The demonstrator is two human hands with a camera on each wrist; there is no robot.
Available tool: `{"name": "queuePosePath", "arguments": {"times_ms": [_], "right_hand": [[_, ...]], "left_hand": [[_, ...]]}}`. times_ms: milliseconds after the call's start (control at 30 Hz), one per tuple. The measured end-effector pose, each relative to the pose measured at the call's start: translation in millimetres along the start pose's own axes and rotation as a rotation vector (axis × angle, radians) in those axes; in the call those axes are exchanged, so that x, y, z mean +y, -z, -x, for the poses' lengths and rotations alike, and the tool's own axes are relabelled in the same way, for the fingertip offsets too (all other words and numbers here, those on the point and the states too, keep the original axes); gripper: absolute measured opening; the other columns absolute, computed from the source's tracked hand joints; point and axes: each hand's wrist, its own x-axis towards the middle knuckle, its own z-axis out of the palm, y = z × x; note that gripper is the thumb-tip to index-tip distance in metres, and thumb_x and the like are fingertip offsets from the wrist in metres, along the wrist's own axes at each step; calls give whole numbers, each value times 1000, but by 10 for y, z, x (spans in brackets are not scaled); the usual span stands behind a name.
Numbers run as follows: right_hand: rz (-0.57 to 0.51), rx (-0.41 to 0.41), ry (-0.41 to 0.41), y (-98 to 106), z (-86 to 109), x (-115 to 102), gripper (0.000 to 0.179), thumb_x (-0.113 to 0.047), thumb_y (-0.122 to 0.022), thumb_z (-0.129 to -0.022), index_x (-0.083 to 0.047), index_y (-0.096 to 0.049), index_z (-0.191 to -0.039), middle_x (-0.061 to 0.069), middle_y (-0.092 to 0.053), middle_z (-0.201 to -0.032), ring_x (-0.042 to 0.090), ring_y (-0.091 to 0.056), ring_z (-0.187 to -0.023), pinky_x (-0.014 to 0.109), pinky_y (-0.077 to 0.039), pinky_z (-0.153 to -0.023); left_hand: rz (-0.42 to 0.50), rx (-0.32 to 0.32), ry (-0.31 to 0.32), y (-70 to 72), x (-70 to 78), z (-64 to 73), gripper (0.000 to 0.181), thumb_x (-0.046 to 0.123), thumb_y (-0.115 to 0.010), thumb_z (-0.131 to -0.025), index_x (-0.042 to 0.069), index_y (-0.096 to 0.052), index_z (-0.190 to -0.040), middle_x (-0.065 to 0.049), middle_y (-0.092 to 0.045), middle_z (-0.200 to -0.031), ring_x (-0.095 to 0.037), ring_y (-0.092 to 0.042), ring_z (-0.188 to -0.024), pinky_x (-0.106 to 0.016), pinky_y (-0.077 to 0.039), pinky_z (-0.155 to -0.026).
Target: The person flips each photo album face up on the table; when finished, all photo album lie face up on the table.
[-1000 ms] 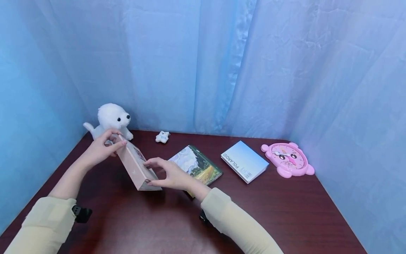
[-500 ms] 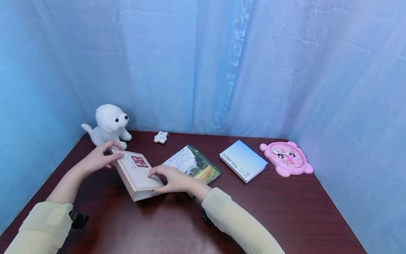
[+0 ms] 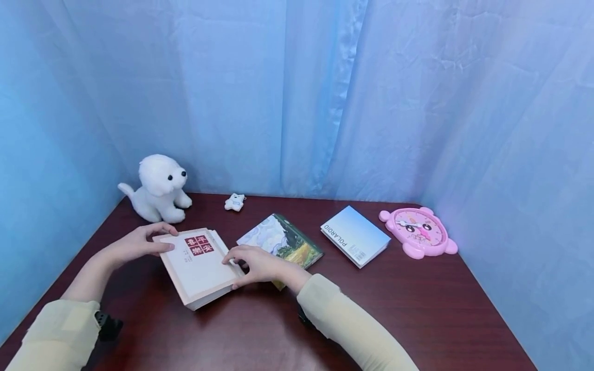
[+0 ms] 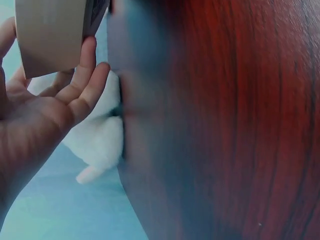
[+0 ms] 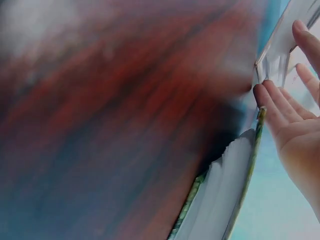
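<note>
A thick pale book (image 3: 199,273) with a red four-character block on its cover is held between both hands in the head view, cover facing up. My left hand (image 3: 139,245) grips its far left corner, thumb on the cover. In the left wrist view the fingers of the left hand (image 4: 55,102) bend under the book (image 4: 52,40). My right hand (image 3: 260,265) pinches the book's right edge, and partly hides the painted-cover book (image 3: 297,239) behind it. The right wrist view has that painted book's page edges (image 5: 220,190) below the right hand (image 5: 295,115).
A white plush dog (image 3: 160,188) sits at the back left, close to the left hand. Beside it is a small white bear charm (image 3: 234,202). A blue-white POLAROID book (image 3: 356,237) and a pink clock (image 3: 422,232) lie to the right on the dark red table (image 3: 417,309).
The pale book has tipped from its steep slant to nearly flat, so its cover faces up. Both hands have come lower and nearer with it, the left hand moving away from the plush dog.
</note>
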Motion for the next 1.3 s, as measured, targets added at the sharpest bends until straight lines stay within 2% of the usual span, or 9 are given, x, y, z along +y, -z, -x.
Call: {"name": "queuePosePath", "arguments": {"times_ms": [167,300,500,767,1000,1167,1300], "right_hand": [[74,-28,-2,12,-12,5,57,-33,-79,-76,-17,-58,-127,0,-55,-131,9,-50,-118,14,-39,-95],[88,-35,10,16,-11,13,56,-32,-79,-76,-17,-59,-126,1,-55,-132,10,-49,-122,17,-36,-101],[101,-40,25,10,-12,20,51,-31,-77,-79,-18,-60,-124,0,-55,-132,8,-47,-124,16,-35,-102],[129,-73,31,-7,-29,15,43,-31,-74,-82,-20,-62,-122,-2,-56,-131,6,-47,-124,16,-34,-103],[140,-78,39,-13,-35,13,41,-30,-74,-83,-20,-65,-121,-2,-58,-128,7,-50,-120,14,-35,-101],[126,-86,42,-6,-13,-1,41,-30,-74,-83,-19,-65,-121,-1,-58,-127,7,-50,-119,13,-35,-100],[98,-91,57,22,34,-10,43,-31,-74,-83,-19,-63,-123,-3,-57,-128,5,-50,-119,13,-36,-99]], "left_hand": [[-51,-32,-4,-6,-67,18,46,32,-68,-85,9,-56,-123,-15,-56,-122,-23,-52,-102,-36,-43,-83],[-72,-51,-13,-24,-136,15,48,31,-71,-83,10,-57,-125,-15,-57,-122,-24,-53,-101,-35,-44,-82],[-125,-44,-11,-50,-188,-14,51,34,-73,-81,12,-59,-125,-16,-57,-124,-26,-52,-104,-36,-45,-81],[-93,-90,-16,-68,-243,1,53,28,-75,-80,8,-58,-126,-17,-56,-124,-25,-54,-101,-32,-48,-77],[-180,-127,9,-60,-224,-5,53,31,-75,-78,12,-59,-125,-19,-53,-128,-34,-47,-113,-40,-45,-84],[-193,-149,51,-55,-181,-23,56,34,-75,-77,12,-59,-126,-19,-52,-128,-32,-46,-112,-43,-45,-85],[-185,-129,33,-61,-110,-48,53,36,-73,-80,10,-59,-125,-21,-53,-129,-34,-47,-114,-48,-44,-88]]}}
